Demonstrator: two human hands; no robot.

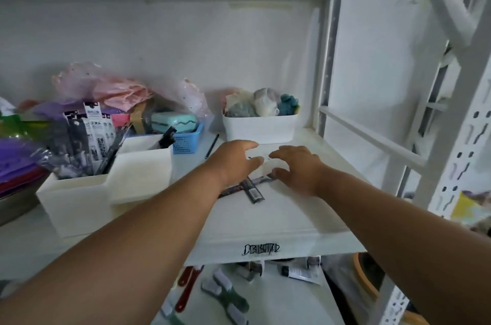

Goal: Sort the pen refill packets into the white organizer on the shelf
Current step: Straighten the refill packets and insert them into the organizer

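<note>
both hands are seen reached out over the shelf, close together, palms down. left hand is held w/ fingers loosely bent toward the right, thumb lowered; right hand is curved the same way toward the left. whether anything is pinched can't be told: the gap betw. the fingertips is blurred, only a pale see-through bit is made out there. no firm grip is shown on either side.

loose pen refill packets are found lying flat on the shelf just under & slightly nearer than the two hands, crossed over each other; the far ends are hidden beneath the palms, so contact can't be confirmed.

the white organizer is placed to the left of the left forearm, near but apart from the hand. its rear compartment is filled w/ upright refill packets, black & white; one dark packet is leaned in the raised right compartment.

further back, a blue basket is set behind the organizer, and a white bin w/ soft items is stood just beyond the fingertips. a thin dark pen is laid betw. the two.
</note>
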